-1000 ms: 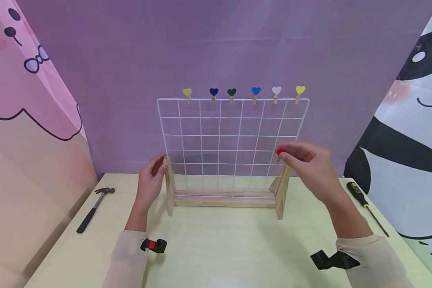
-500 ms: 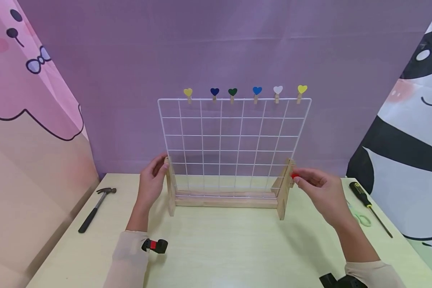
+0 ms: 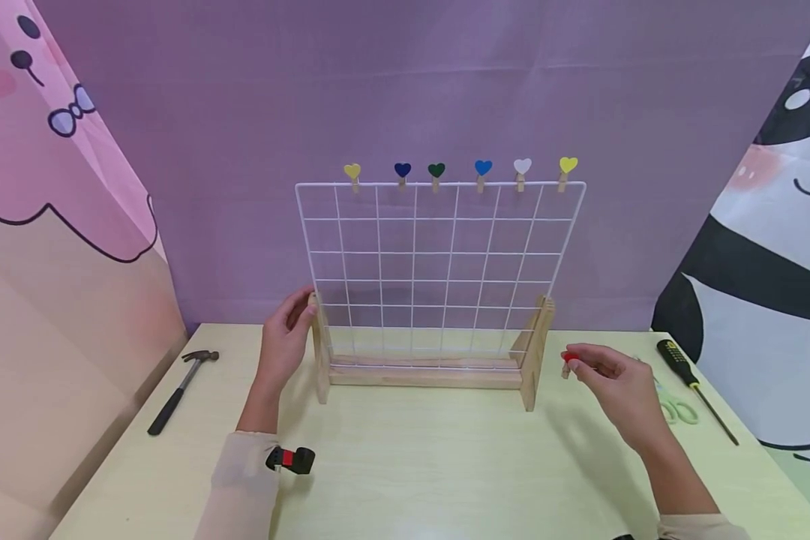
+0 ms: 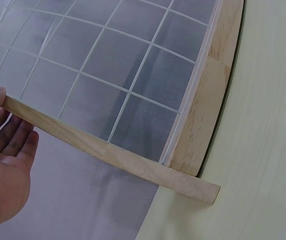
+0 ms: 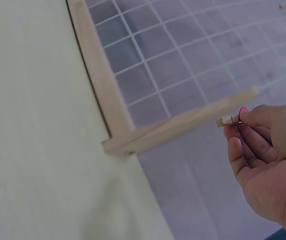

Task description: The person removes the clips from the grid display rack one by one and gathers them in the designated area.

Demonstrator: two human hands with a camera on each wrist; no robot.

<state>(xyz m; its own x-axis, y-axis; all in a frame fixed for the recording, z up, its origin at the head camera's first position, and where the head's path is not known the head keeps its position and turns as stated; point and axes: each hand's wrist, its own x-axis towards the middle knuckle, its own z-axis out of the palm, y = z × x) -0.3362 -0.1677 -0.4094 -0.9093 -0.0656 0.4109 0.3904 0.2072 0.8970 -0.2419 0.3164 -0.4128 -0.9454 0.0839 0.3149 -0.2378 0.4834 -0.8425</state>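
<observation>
On the pale surface (image 3: 445, 465), a hammer (image 3: 178, 394) at eight o'clock in the head view; at four, green scissors (image 3: 676, 406) and a black-handled screwdriver (image 3: 694, 385). Mid-surface, a white wire grid (image 3: 413, 280) in a wooden stand (image 3: 425, 377), with the right upright (image 3: 535, 356) between grid and right hand (image 3: 617, 386). Along the grid's twelve o'clock edge, from eleven to two in the head view: a pale yellow heart clip (image 3: 352, 172), navy heart clip (image 3: 402, 170), green heart clip (image 3: 436, 171), blue heart clip (image 3: 483, 168), white heart clip (image 3: 523, 166) and bright yellow heart clip (image 3: 568, 164). Behind, a purple backdrop (image 3: 445, 90). Scissor blades partly covered by the right hand; right sleeve (image 3: 698, 526) mostly cut off at the lower edge; upright blurred in the right wrist view, and the red heart there largely covered. At eight o'clock, left hand (image 3: 285, 343) gripping the top of the left upright (image 3: 320, 352), with the thumb on the near edge and the fingertips hidden behind. At four, a red heart clip (image 3: 567, 358) pinched between thumb and fingers of the right hand, just beside the right upright at its three o'clock, apart from the wood.
</observation>
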